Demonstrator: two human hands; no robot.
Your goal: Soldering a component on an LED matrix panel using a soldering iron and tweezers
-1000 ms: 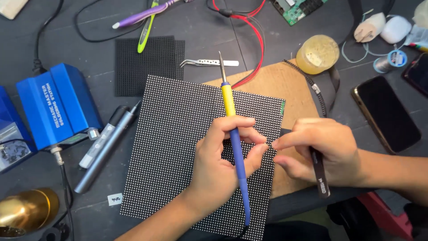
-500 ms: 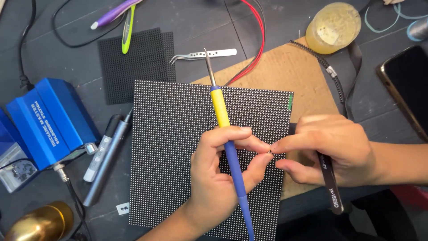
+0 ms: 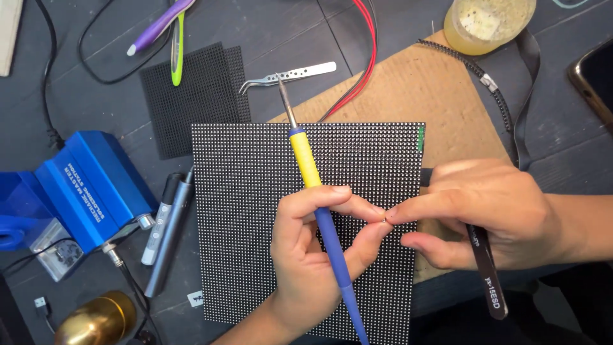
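My left hand [image 3: 319, 255] holds a soldering iron [image 3: 313, 185] with a blue and yellow handle, its metal tip pointing up past the top edge of a black dotted LED panel [image 3: 255, 204]. My right hand [image 3: 485, 214] grips black tweezers [image 3: 486, 275] in its palm. The fingertips of both hands meet over the panel's right side and pinch a tiny part [image 3: 384, 221] between them. The panel lies partly on a brown cardboard sheet [image 3: 421, 89].
A blue soldering station [image 3: 89, 191] stands at the left, with a grey pen-like tool [image 3: 167, 236] beside it. Silver tweezers [image 3: 287, 76], a smaller black mesh panel [image 3: 191, 96], red wires [image 3: 364, 57], a yellowish jar [image 3: 485, 22], a phone [image 3: 594, 76] and a brass holder [image 3: 96, 319] lie around.
The view has closed in on the panel. My fingertips have come together and now pinch a tiny part. The soldering iron stays in my left hand.
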